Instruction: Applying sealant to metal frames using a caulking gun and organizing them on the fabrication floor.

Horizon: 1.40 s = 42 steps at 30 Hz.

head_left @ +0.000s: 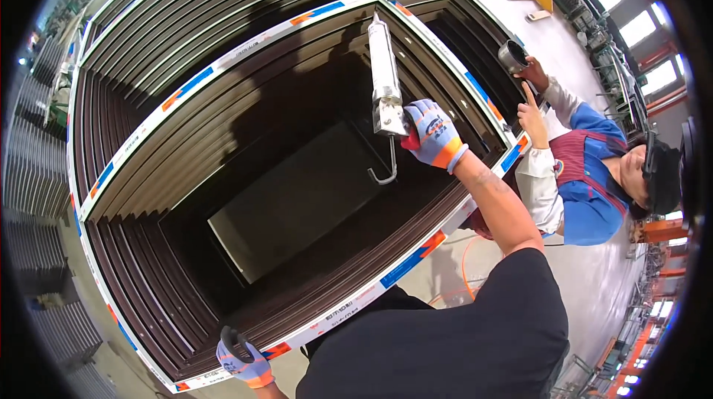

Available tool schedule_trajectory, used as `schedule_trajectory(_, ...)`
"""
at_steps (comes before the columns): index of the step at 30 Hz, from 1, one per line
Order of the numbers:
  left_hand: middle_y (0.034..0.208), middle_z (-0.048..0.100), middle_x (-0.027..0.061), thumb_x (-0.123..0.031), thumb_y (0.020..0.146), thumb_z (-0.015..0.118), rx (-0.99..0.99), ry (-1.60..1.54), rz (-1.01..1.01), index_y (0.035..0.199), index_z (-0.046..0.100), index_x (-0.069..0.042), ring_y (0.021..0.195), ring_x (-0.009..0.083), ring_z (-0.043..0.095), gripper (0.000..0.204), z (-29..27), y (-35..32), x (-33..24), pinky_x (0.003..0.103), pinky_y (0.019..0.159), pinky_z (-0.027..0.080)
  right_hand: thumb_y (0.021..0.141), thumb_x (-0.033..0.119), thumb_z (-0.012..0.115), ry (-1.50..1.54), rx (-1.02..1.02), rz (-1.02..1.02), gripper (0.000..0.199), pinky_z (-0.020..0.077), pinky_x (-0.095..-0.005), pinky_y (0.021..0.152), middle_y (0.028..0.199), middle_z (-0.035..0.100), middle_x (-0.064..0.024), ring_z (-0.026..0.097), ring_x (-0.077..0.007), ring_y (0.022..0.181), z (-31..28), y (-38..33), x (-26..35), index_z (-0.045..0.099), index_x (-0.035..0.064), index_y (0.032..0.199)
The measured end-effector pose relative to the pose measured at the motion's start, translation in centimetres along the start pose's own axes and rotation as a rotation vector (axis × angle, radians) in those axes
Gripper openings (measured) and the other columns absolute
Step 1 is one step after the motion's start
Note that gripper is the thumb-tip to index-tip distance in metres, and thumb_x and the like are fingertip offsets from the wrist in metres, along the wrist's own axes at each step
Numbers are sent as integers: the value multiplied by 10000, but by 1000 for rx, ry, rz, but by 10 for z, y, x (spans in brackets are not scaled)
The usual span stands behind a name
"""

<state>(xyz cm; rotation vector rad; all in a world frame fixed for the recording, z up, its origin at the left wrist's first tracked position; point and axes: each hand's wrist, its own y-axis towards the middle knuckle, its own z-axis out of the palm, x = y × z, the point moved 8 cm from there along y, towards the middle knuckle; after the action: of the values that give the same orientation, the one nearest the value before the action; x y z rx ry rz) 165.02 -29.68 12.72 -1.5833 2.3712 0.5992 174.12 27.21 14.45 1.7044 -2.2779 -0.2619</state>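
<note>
Right hand (433, 134) gripping caulking gun (385, 79) upright over stacked brown window frames (223, 139); left hand (243, 360) closing on frame's taped lower edge

White protective tape (245, 46) with orange and blue label blocks wraps the top frame's (416, 254) far, left, near edges.

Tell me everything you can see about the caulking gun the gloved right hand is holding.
The caulking gun is a long, pale grey-white tube with a tapered nozzle at its far end, pointing away from the person over the stack of dark brown frames. Its near end carries a metal bracket, and a thin hooked rod hangs out below. The right hand, in a grey-blue glove with an orange cuff, grips it at the bracket. The nozzle tip lies close to the white taped frame edge; contact cannot be told.
</note>
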Motion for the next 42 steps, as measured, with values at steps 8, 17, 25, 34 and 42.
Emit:
schedule_trajectory(8,994,674,141,-12,882,605,-47,40,-1,1181,609,23,959,300,617,302,2,-3,6,401,891,463,689,225,759,-66,94,72,584,426,-421,989,1137,565,-179,538,-361,1091,25,19,-44,533,-2,1177)
schedule_trajectory(17,993,666,151,-21,884,600,-26,49,-29,1167,612,28,943,312,618,287,6,-1,5,410,876,470,691,241,769,-50,106,64,567,429,-422,993,1135,575,-181,542,-355,1100,37,35,-63,548,8,1158)
schedule_trajectory(25,979,664,151,-42,885,584,8,45,-83,1149,619,27,928,315,614,275,6,-1,12,414,871,465,682,224,762,-111,156,70,540,427,-412,994,1131,589,-161,554,-333,1100,46,43,-66,558,27,1141)
schedule_trajectory(34,956,661,145,-33,876,575,13,47,-66,1161,613,22,912,313,607,293,7,-1,12,416,856,462,683,210,748,-118,167,82,521,434,-407,983,1124,592,-149,560,-323,1088,49,47,-69,558,32,1134)
schedule_trajectory(42,958,661,145,-32,873,571,7,42,-49,1166,615,22,907,310,605,300,5,2,4,417,853,460,675,206,753,-126,159,82,520,439,-404,976,1111,597,-150,568,-323,1074,47,46,-68,562,35,1128)
